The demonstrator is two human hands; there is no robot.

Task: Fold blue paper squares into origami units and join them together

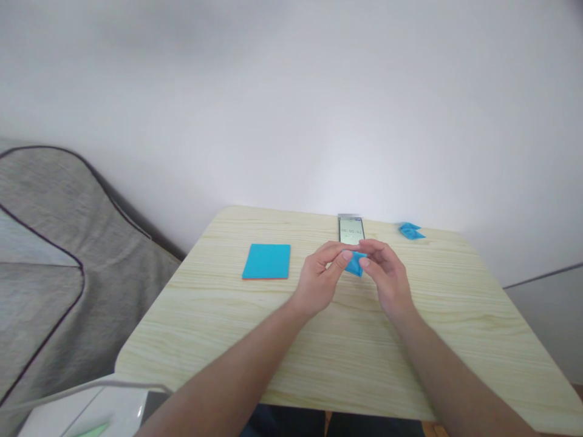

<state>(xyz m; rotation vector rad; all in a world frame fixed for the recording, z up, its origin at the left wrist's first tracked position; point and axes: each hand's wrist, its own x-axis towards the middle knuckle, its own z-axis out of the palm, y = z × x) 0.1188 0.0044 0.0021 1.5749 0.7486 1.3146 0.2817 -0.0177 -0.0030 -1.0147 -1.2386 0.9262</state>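
Note:
Between my two hands, above the middle of the table, is a small folded piece of blue paper [354, 265]. My left hand [322, 276] pinches its left side, thumb on the near face. On the right side my right hand [387, 273] grips it between thumb and fingers. The fingers hide part of the paper's upper edge. A square stack of blue paper [266, 261] with a thin reddish lower edge lies to the left of my hands. Farther back at the right rests another folded blue paper piece [410, 230] with pointed ends.
Just beyond my hands a phone [351, 229] shows a running-time display. The pale wood-grain table [204, 328] backs onto a white wall [291, 109]. A grey fabric-covered piece of furniture [122, 291] stands at the left, and a white object [109, 409] sits at the lower left.

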